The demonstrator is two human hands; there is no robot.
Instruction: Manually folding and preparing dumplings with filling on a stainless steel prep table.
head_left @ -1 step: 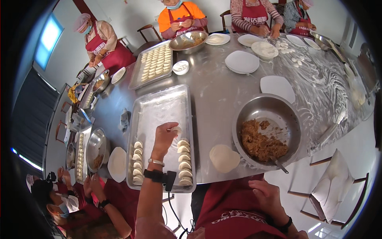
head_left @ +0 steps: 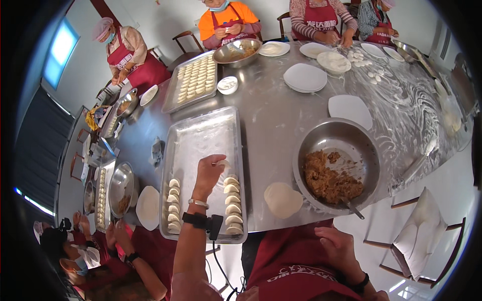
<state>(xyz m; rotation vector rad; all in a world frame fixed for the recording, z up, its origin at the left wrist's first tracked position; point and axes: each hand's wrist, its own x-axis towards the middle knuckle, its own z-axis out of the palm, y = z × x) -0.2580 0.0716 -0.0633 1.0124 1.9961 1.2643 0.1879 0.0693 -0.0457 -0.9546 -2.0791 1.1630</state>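
My left hand [head_left: 210,173] is over the right half of a metal tray [head_left: 171,145], its fingers closed on the edge of a pale folded dumpling [head_left: 226,164]. Just below it, a column of dumplings [head_left: 233,207] runs along the tray's right side. Another column of dumplings [head_left: 173,205] lines the left side. In front of my red apron [head_left: 293,261], my right hand [head_left: 337,246] has its fingers stretched out, with nothing visible in it. Beside the tray, a flat dough wrapper [head_left: 282,199] lies on the table.
A steel bowl of brown filling [head_left: 334,175] with a utensil stands at the right. White plates [head_left: 305,78], a small white bowl [head_left: 227,85] and another full tray [head_left: 193,80] are farther back. Several people in aprons work around the table; one person [head_left: 108,251] is close on my left.
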